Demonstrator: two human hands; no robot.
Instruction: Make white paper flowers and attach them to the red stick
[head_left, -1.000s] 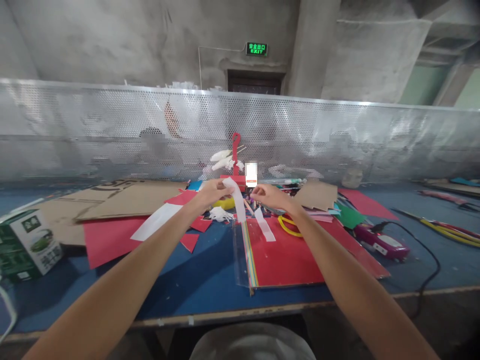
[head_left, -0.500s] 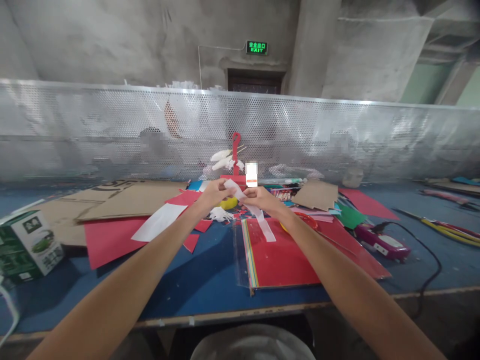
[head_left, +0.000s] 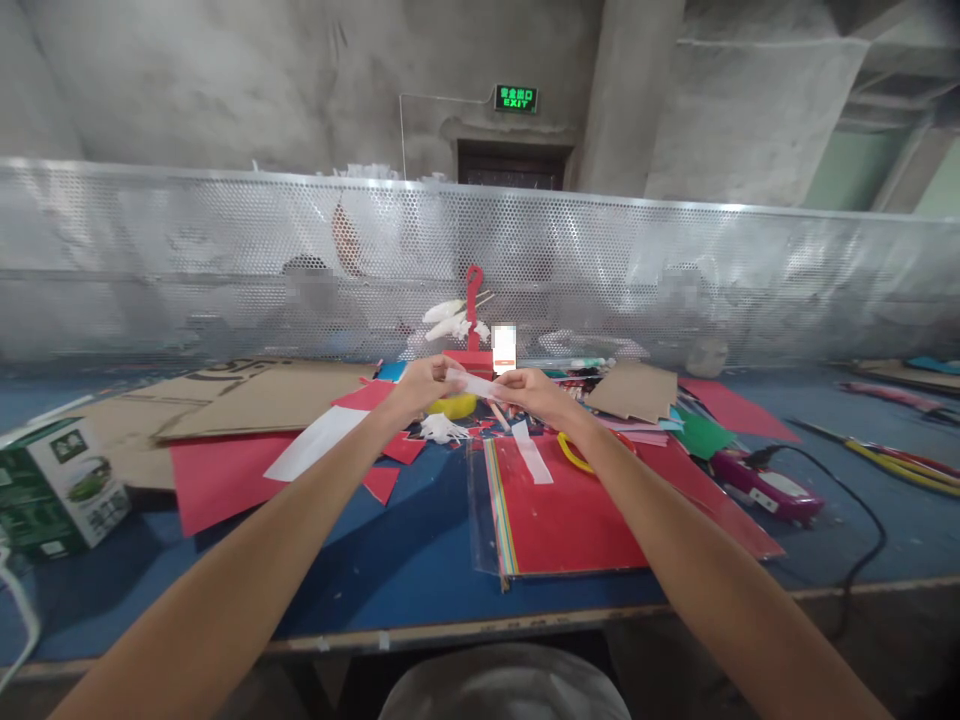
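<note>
My left hand point(head_left: 421, 385) and my right hand point(head_left: 534, 390) are both stretched out over the blue table point(head_left: 405, 560), each pinching one end of a white paper strip point(head_left: 474, 383) held level between them. Below the hands another white strip point(head_left: 531, 452) lies on a stack of coloured paper sheets point(head_left: 570, 510) with red on top. A yellow object point(head_left: 453, 406) and a small white shredded bit point(head_left: 441, 428) sit just under my left hand. Yellow-handled scissors point(head_left: 571, 452) lie by my right wrist.
Cardboard sheets point(head_left: 255, 398), red paper point(head_left: 217, 478) and a white sheet point(head_left: 315, 440) lie to the left, a green-white carton point(head_left: 56, 492) at the far left. A purple glue gun point(head_left: 765, 485) with black cord sits right. A red stand point(head_left: 472, 320) and a perforated metal screen point(head_left: 675, 270) rise behind.
The strip hung from my left hand alone a second ago. My right hand came across, took its free end, and the two hands now hold it stretched level.
</note>
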